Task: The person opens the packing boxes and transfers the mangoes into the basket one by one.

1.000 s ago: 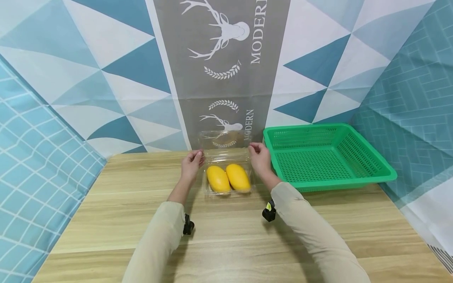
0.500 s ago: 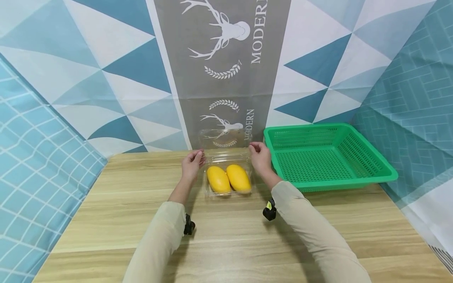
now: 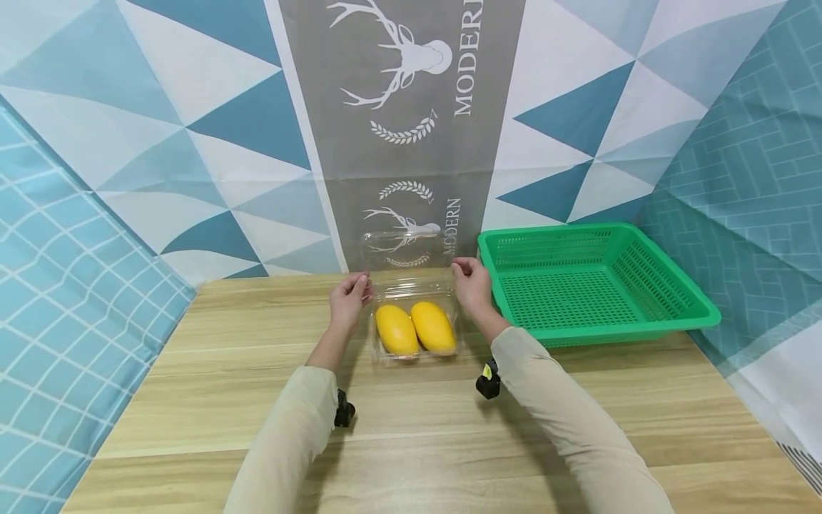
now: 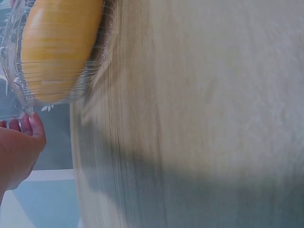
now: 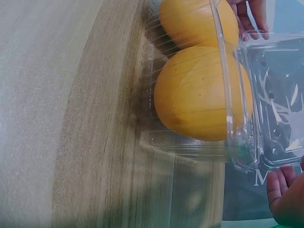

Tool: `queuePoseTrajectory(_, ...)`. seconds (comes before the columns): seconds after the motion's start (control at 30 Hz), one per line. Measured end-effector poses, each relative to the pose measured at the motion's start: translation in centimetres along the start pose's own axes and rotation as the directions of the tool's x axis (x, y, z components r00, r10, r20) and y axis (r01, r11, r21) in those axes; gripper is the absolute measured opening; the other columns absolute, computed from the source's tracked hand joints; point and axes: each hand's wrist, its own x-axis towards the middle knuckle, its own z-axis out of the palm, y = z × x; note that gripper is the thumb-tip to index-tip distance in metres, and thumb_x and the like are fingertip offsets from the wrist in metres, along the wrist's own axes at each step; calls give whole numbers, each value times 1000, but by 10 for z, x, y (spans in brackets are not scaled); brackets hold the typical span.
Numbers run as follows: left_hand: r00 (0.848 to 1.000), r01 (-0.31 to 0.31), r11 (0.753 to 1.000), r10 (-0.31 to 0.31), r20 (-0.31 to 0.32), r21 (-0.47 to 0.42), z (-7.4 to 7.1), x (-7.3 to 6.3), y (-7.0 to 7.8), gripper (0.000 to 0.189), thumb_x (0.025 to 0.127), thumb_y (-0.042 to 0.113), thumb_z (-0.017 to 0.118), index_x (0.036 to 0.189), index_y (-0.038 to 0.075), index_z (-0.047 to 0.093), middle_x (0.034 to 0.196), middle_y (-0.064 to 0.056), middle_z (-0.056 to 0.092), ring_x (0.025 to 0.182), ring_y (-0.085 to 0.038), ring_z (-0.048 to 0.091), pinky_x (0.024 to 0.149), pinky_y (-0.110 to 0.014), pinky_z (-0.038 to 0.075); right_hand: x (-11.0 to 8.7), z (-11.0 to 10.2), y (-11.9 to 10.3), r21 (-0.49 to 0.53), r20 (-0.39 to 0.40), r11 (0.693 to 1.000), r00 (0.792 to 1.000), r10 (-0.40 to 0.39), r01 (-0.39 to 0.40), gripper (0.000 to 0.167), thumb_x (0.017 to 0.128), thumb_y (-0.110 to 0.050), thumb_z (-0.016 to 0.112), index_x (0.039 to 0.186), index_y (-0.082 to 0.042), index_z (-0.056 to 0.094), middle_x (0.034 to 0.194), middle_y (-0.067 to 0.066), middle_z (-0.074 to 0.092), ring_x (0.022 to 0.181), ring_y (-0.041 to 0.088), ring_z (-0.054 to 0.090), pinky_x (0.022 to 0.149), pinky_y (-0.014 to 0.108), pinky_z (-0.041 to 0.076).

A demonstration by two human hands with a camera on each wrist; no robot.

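Two yellow fruits lie side by side inside a clear plastic container [image 5: 192, 151], which rests on the wood-grain table [image 3: 411, 442]. The left fruit [image 3: 396, 330] and the right fruit [image 3: 434, 328] fill most of its floor. The lid [image 5: 280, 99] is raised along the container's far side, and a white print shows through it.

Left hand [image 3: 349, 297]: positioned at the container's far left corner. The grip is nearly closed, with thumb and fingers pinching the edge of the lid.

Right hand [image 3: 474, 289]: positioned at the container's far right corner. The grip is equally narrow and pinches the opposite edge of the lid (its thumb is mostly cut off in the right wrist view).

A green basket [image 3: 591, 334] with slotted walls and a perforated floor stands to the right of the container. Pale sleeves [image 3: 282, 435] cover both forearms, which reach in from the container's near side. Black devices sit at the wrists, the left device [image 3: 344, 409] and the right device [image 3: 488, 382] both nearer than the container. Behind the container, a gray panel [image 3: 481, 143] bears white deer heads and the word MODERN.
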Motion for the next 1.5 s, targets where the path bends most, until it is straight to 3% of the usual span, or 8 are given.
queuePoseTrajectory(0.17,1000,-2,1000,2,-3,1,0,-1,1,32,96,15,51,120,-6,57,79,6,60,88,-23,64,83,-34,56,1,1,1,3,4,1000,1000,7,-7,25,96,-16,53,113,1,61,104,18,61,92,26,55,75,31,48)
queuePoseTrajectory(0.33,1000,6,1000,-6,-5,18,0,-1,0,33,97,17,51,120,-5,57,80,7,59,80,-14,62,77,-28,57,1,2,3,-7,4,1000,1000,25,-25,25,96,-17,53,114,-2,61,102,16,61,88,25,56,68,27,47)
queuePoseTrajectory(0.6,1000,16,1000,-16,-18,-1,-1,-2,-1,34,97,16,51,121,-7,57,80,5,59,67,-2,59,76,-28,57,-1,4,6,-8,6,1000,1000,30,-30,24,96,-16,52,114,-3,61,100,16,61,83,24,56,61,23,46)
queuePoseTrajectory(0.73,1000,24,1000,-24,-18,-7,-1,-1,-1,33,96,16,51,120,-6,58,85,-1,60,67,-3,59,71,-24,56,0,5,7,0,9,1000,1000,27,-27,22,96,-15,52,113,-4,61,100,16,62,84,24,57,62,24,46)
queuePoseTrajectory(0.9,999,51,999,-51,-12,-10,-1,-1,-1,34,96,17,52,121,-5,57,92,-7,60,79,-15,61,68,-22,56,0,6,7,10,9,1000,1000,20,-20,22,96,-13,51,114,-2,60,98,17,61,81,23,56,60,22,45)
queuePoseTrajectory(1.23,997,72,997,-72,-10,2,-1,2,-2,32,97,18,52,121,-2,59,90,-4,57,81,-16,60,76,-28,56,2,9,9,-21,-3,1000,1000,14,-14,27,95,-10,48,118,-1,58,94,15,59,76,20,53,60,23,42)
queuePoseTrajectory(1.5,997,81,997,-81,-7,-4,-2,2,-6,34,95,12,53,124,-5,55,78,5,57,67,-5,58,65,-18,54,3,9,11,-64,9,998,1000,23,-23,32,93,-7,48,124,-2,56,79,6,51,61,13,42,56,23,37)
